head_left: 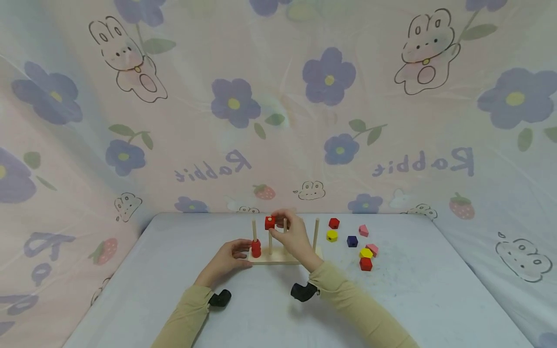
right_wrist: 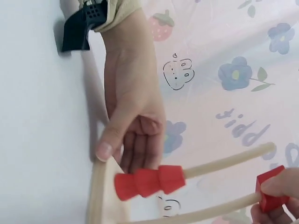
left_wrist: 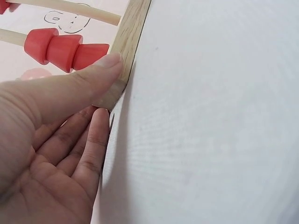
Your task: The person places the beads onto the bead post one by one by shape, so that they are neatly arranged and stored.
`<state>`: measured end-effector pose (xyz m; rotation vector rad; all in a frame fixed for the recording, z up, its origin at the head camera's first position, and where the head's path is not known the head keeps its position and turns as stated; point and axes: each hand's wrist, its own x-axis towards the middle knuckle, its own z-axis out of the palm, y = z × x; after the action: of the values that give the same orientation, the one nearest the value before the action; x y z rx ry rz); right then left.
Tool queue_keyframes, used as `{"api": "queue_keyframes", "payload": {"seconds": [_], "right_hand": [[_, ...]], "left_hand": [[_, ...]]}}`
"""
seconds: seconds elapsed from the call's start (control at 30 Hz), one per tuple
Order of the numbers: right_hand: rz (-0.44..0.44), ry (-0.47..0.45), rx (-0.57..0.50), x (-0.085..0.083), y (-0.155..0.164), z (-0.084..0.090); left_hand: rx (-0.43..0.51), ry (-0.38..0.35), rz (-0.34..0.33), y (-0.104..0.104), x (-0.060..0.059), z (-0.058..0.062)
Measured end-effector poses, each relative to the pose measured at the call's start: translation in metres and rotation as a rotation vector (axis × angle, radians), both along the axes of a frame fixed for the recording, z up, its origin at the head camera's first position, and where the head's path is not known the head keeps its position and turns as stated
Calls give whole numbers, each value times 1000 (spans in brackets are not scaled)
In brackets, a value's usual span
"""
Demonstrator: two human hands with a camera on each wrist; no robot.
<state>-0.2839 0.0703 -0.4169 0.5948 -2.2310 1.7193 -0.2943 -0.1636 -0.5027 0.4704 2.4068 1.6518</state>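
Presently, a wooden stand [head_left: 280, 260] is placed on the tabletop [head_left: 261, 316], its left end held by the left hand [head_left: 228, 256]. That grip is closed on the wood: the thumb is laid against the edge of the base, and the fingers are set about the end. A red block [head_left: 269, 223] is pinched between thumb and fingers of the right hand [head_left: 296, 239], the grip being parted only by the block's width. The block is held at the top of the second peg [head_left: 270, 244] from the left; whether it is threaded there cannot be told. Three tapering red beads [head_left: 256, 249] are stacked low on the left peg [head_left: 254, 230]. A middle peg [head_left: 285, 225] is partly covered by the right hand.

To the right of the stand, a red piece [head_left: 333, 223], a yellow piece [head_left: 332, 236], a dark blue piece [head_left: 352, 241] and a pink piece [head_left: 363, 231] are laid apart. Nearer, a second pink piece [head_left: 372, 249], a second yellow piece [head_left: 366, 253] and a second red piece [head_left: 366, 264] are grouped closely.
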Motion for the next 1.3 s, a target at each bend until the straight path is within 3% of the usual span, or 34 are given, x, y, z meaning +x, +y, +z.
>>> {"api": "queue_keyframes", "payload": {"seconds": [0.23, 0.43, 0.67, 1.13, 1.3], "right_hand": [[-24, -121, -78, 4, -3, -28], [-40, -192, -20, 3, -3, -52], [-40, -168, 77, 3, -1, -71], [19, -175, 128, 6, 4, -72], [53, -200, 138, 10, 8, -70]], "left_hand": [[8, 11, -22, 0, -1, -2], [14, 23, -32, 0, -1, -5], [6, 16, -30, -1, -1, -4], [-42, 65, 36, 6, 0, 2], [-30, 63, 28, 8, 3, 3]]}}
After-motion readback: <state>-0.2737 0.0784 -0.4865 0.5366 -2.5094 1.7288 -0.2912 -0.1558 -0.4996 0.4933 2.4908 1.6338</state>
